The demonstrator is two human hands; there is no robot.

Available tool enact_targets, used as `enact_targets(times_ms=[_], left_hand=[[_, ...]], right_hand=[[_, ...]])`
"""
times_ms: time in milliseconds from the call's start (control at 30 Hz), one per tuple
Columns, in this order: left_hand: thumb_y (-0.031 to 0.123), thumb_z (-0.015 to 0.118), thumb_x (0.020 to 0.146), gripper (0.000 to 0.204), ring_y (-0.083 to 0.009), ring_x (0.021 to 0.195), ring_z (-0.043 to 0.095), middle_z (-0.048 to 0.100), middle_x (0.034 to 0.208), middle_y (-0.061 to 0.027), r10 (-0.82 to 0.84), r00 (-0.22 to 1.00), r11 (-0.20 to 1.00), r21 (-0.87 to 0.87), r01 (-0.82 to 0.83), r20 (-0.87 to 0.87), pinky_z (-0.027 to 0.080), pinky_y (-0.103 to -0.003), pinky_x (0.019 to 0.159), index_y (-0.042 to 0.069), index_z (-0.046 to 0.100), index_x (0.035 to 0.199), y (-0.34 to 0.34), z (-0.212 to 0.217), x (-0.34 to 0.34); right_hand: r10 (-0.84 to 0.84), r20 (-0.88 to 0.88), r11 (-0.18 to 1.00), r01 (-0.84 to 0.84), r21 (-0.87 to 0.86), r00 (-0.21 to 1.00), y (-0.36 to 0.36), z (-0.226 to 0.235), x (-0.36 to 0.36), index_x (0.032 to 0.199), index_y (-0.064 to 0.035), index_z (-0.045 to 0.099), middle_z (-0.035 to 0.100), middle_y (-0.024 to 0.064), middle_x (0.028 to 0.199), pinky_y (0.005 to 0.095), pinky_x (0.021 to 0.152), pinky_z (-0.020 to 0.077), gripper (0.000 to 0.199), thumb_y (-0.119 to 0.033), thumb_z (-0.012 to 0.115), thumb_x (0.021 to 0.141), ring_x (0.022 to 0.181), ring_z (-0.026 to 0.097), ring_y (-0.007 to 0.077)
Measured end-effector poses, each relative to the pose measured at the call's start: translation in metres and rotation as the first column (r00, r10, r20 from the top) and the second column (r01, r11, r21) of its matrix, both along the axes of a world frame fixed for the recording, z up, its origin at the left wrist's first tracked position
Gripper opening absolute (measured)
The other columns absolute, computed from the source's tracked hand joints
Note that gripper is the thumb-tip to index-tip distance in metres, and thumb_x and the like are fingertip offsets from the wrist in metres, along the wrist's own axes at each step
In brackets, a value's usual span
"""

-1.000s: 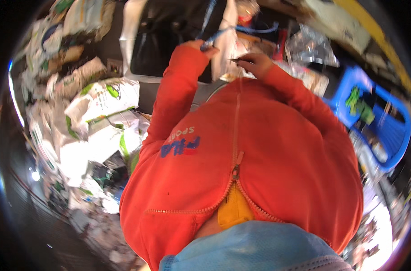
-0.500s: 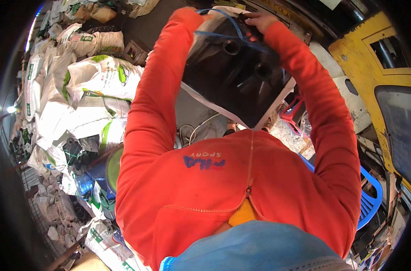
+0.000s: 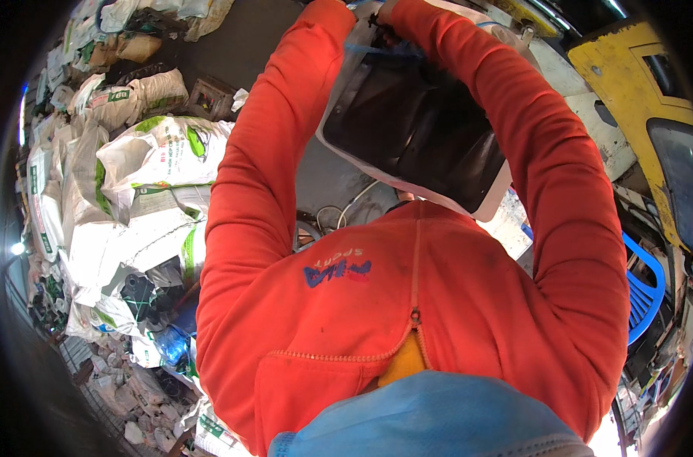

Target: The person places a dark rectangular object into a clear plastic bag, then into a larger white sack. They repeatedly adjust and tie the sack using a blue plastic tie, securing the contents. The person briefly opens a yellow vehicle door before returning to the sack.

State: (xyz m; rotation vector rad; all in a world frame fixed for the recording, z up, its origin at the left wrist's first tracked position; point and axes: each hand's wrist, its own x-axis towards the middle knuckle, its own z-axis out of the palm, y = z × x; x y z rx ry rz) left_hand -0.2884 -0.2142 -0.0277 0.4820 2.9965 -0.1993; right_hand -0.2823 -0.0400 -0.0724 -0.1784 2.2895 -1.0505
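Observation:
Both my arms, in orange-red sleeves, reach up to the top edge of the view. Between them I hold up a flat black panel with a white rim, tilted, with its lower corner near my chest. A thin blue strap crosses its upper part. My left hand and my right hand meet at the panel's top end. They are mostly cut off by the frame edge, but their fingers look closed on it.
White sacks with green print are piled at the left. A blue plastic chair stands at the right, under a yellow machine body. Loose cables lie on the grey floor below the panel.
My arms have gone from stretched out in front to raised overhead. The black panel has come up with them and now sits larger and closer in the view.

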Motion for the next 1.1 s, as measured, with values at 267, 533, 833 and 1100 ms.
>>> enact_targets(times_ms=[267,533,833,1100], left_hand=[[0.027,0.051,0.075,0.028,-0.0354,0.080,0.059,0.062,0.083,-0.0191,-0.229,0.971,0.973,-0.058,0.225,-0.074,0.046,-0.043,0.070,0.005,0.067,0.078,-0.006,-0.011,-0.012],[0.017,0.057,0.072,0.022,-0.0343,0.089,0.057,0.061,0.092,-0.0185,0.068,0.990,0.983,0.163,-0.088,0.125,0.044,-0.042,0.077,0.007,0.066,0.089,0.002,-0.008,-0.016],[0.031,0.052,0.075,0.028,-0.0341,0.082,0.059,0.064,0.088,-0.0127,0.124,0.962,0.950,0.250,-0.186,0.243,0.047,-0.041,0.070,0.011,0.064,0.090,0.004,0.011,-0.016],[0.045,0.059,0.072,0.040,-0.0303,0.085,0.060,0.064,0.089,-0.0128,0.063,0.985,0.973,0.210,-0.096,0.158,0.046,-0.038,0.071,0.011,0.064,0.091,0.000,0.042,0.015]], right_hand=[[-0.016,-0.030,1.000,0.016,0.001,0.999,-0.004,0.001,0.003,0.095,-0.0038,0.061,0.058,0.0141,0.073,0.0402,0.049,0.0462,0.021,-0.018,0.053,0.081,0.058,0.056,0.0238],[-0.023,-0.047,1.000,0.023,-0.012,0.999,-0.006,0.003,0.002,0.094,-0.0035,0.062,0.060,0.0151,0.076,0.0433,0.053,0.0465,0.023,-0.020,0.053,0.081,0.062,0.057,0.0256],[-0.019,-0.058,1.000,0.018,-0.023,0.998,-0.015,0.000,-0.001,0.093,-0.0032,0.062,0.061,0.0162,0.080,0.0468,0.057,0.0469,0.025,-0.023,0.054,0.081,0.068,0.059,0.0276],[-0.031,-0.054,0.999,0.029,-0.042,0.998,-0.001,0.028,-0.003,0.092,-0.0029,0.063,0.062,0.0171,0.083,0.0500,0.061,0.0472,0.027,-0.025,0.054,0.081,0.072,0.060,0.0294]])
